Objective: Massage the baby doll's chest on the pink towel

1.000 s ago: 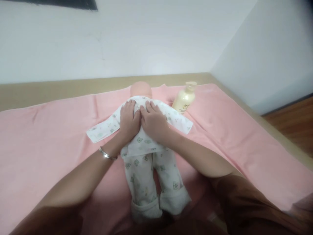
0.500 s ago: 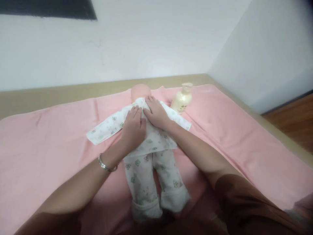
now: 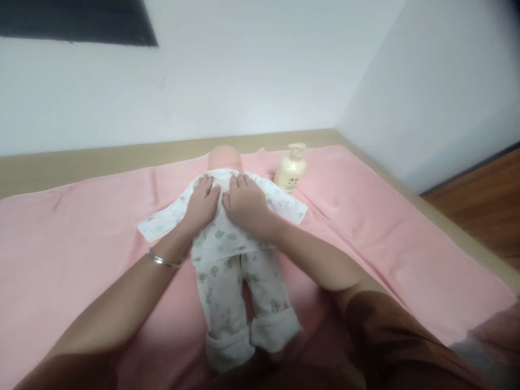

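Note:
A baby doll (image 3: 225,158) lies on a pink sheet, its head at the far end and its face out of sight. It wears a white patterned top (image 3: 227,232) with the sleeves spread out, and matching trousers (image 3: 225,295) with turned-up cuffs. My left hand (image 3: 203,201) rests flat on the left side of the top, fingers stretched toward the head. On the right side of the top, my right hand (image 3: 247,203) lies flat too, fingers forward. Both hands press on the cloth without gripping it.
A cream pump bottle (image 3: 291,169) stands right of the doll, close to its sleeve. The pink sheet (image 3: 81,244) covers a tan surface (image 3: 170,150) that borders a white wall. Wooden flooring (image 3: 483,200) shows at the right.
My left hand has shifted outward to the left side of the top and my right hand has drawn back slightly toward me. The camera view has moved a little.

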The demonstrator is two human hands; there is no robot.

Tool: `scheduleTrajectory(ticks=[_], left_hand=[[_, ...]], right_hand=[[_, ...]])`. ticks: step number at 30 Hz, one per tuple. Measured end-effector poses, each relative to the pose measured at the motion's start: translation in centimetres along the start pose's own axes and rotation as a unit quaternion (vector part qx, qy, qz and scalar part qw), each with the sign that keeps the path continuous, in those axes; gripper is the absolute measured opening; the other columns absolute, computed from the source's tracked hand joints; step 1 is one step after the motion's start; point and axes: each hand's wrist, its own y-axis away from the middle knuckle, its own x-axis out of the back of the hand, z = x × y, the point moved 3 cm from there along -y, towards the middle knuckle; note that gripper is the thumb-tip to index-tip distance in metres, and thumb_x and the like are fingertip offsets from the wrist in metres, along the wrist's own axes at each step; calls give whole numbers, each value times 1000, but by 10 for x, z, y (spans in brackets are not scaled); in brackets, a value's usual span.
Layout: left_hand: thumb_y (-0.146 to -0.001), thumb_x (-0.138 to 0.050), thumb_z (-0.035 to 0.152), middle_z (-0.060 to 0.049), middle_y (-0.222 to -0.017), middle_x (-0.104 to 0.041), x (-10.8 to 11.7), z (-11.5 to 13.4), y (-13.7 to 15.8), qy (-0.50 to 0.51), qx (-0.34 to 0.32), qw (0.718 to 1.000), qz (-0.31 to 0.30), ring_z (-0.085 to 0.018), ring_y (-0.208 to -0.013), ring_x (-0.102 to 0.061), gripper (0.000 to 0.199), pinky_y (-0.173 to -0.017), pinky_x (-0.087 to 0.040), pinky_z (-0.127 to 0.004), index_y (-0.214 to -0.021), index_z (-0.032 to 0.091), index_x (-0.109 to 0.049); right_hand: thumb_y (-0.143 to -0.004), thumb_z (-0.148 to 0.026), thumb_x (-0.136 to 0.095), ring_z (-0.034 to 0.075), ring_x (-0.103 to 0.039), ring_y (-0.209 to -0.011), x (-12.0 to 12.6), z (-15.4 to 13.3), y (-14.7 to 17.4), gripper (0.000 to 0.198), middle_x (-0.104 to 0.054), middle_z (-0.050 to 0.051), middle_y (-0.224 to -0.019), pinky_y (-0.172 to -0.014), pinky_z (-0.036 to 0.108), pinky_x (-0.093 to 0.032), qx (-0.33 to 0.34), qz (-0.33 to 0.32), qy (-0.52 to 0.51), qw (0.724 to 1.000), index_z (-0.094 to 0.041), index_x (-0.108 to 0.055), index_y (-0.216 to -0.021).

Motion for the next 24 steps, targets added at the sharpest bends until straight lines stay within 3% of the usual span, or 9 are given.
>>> scheduleTrajectory(ticks=[3,6,10,14,18,24], left_hand=[[-95,-38,38,-14,-164,-30,-4,-2,-9,-3,15,1000,19,-30,-156,-20,61,-131,-16,-49,-149,9,-45],[-95,-35,31,-18,-160,-39,-9,3,-10,-48,-21,997,51,-31,-156,-23,55,-131,-15,-51,-140,6,-52],[-94,-30,26,-25,-155,-42,-15,16,6,-116,-24,990,80,-34,-152,-31,54,-127,-24,-55,-135,1,-54],[-93,-28,19,-23,-153,-47,-19,29,26,-143,-56,985,85,-34,-151,-34,53,-126,-24,-59,-135,2,-55],[-92,-32,20,-18,-158,-41,-16,27,26,-112,-38,991,58,-32,-153,-31,57,-128,-24,-53,-144,4,-50],[-92,-34,30,-12,-158,-43,-7,10,7,-19,-29,998,52,-28,-153,-31,59,-130,-22,-48,-145,9,-52]], right_hand=[[-102,-35,-35,38,-42,-142,-2,5,-5,63,-46,31,-149,-120,46,-31,2,-7,-23,1000,8,-39,-148],[-102,-33,-36,36,-38,-146,-4,11,-11,62,-43,28,-153,-123,44,-26,-1,-19,-66,998,6,-38,-150],[-101,-30,-36,34,-35,-148,-6,19,-20,60,-39,26,-157,-124,45,-24,-13,-31,-122,992,5,-37,-150],[-99,-27,-37,34,-34,-149,-6,23,-24,60,-39,25,-157,-124,46,-25,-19,-43,-133,990,5,-37,-150],[-101,-29,-35,35,-35,-148,-4,20,-20,60,-39,26,-157,-124,45,-26,-26,-44,-103,993,5,-35,-151],[-104,-33,-31,38,-44,-143,3,0,3,62,-45,34,-149,-119,48,-34,-15,-33,-9,999,11,-37,-147]])
